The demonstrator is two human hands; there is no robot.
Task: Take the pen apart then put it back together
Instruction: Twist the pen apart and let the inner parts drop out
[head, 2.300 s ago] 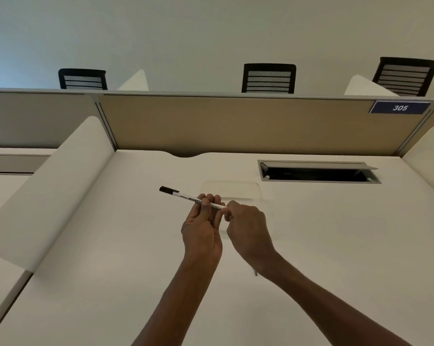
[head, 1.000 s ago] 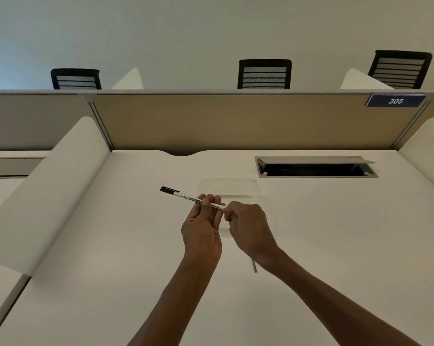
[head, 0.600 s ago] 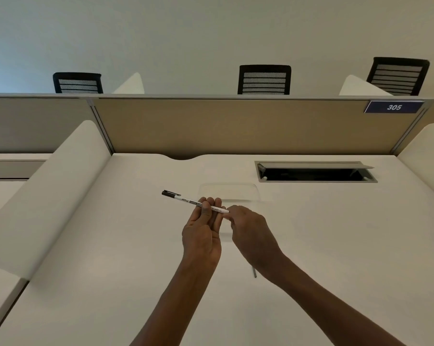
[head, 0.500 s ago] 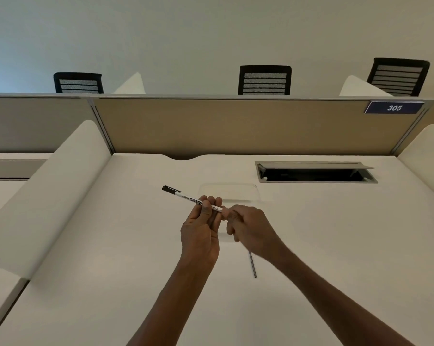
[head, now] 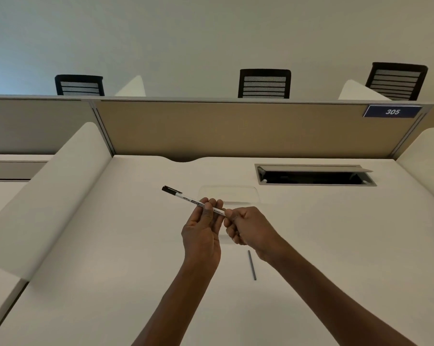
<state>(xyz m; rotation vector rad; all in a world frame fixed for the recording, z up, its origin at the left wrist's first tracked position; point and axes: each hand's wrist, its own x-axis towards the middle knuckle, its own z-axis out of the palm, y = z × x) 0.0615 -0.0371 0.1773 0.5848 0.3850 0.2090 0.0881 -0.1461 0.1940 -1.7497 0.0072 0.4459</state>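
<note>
A slim white pen (head: 186,197) with a black cap at its far left end is held above the desk, pointing up and left. My left hand (head: 203,231) grips its barrel near the right half. My right hand (head: 248,228) is closed, with its fingertips pinched at the pen's right end; what it pinches there is hidden. A thin grey rod (head: 252,265), seemingly the pen's inner refill, lies loose on the white desk (head: 111,258) just below my right wrist.
An open cable hatch (head: 315,176) is set in the desk at the back right. A beige partition (head: 235,128) with a "305" plate (head: 392,111) closes the back. White side dividers (head: 48,193) flank the desk. Black chairs (head: 264,83) show beyond.
My right hand has shifted slightly right and up, uncovering the whole grey rod on the desk. The pen stays in my left hand, nearly unmoved.
</note>
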